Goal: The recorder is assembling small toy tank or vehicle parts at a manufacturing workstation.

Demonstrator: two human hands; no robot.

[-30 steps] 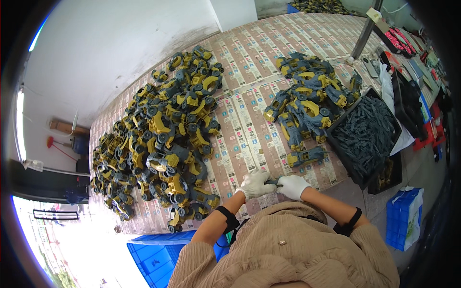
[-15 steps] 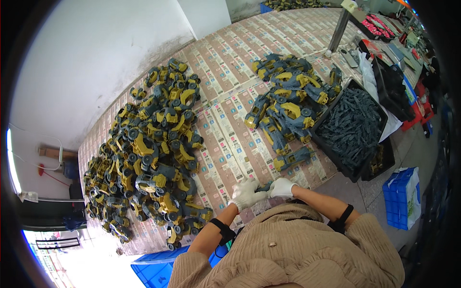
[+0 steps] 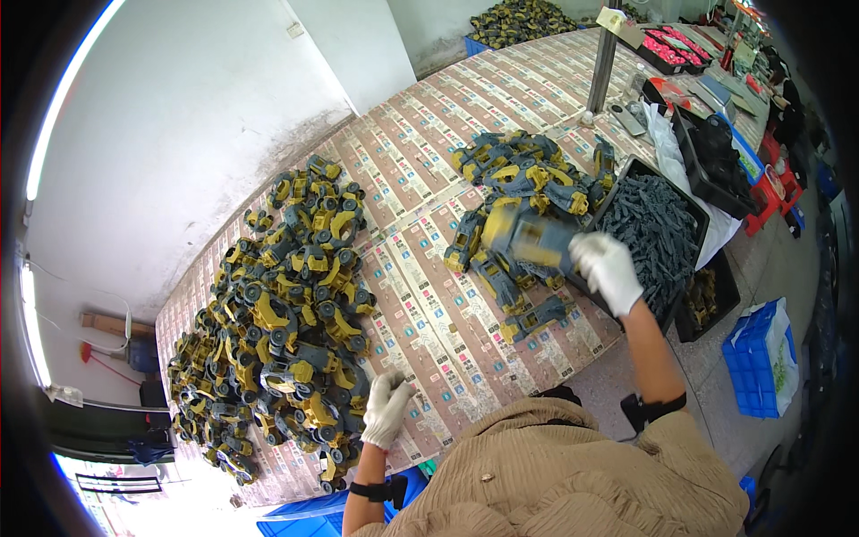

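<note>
In white gloves, both my hands are over the patterned table. My right hand (image 3: 608, 271) grips one end of a yellow and dark grey toy vehicle (image 3: 530, 238), which is smeared by motion above the right heap of toy vehicles (image 3: 497, 279). At the near edge of the large left heap of toy vehicles (image 3: 304, 309), my left hand (image 3: 387, 412) has its fingers partly bent and apart, with nothing visible in it. The left heap shows black wheels on many pieces. Beside my right hand stands a black crate (image 3: 701, 208) full of dark grey slender plastic parts (image 3: 646, 234).
A metal post (image 3: 604, 72) rises from the table (image 3: 420, 295). Another black crate (image 3: 711, 166) stands at the right, with red stools (image 3: 777, 192) beyond. A blue basket (image 3: 750, 358) is on the floor. Pink items (image 3: 676, 46) fill trays at the far right.
My hands have moved apart from in front of me. The right went forward and right, now with a toy vehicle; the left moved left to the heap. The view has shifted slightly.
</note>
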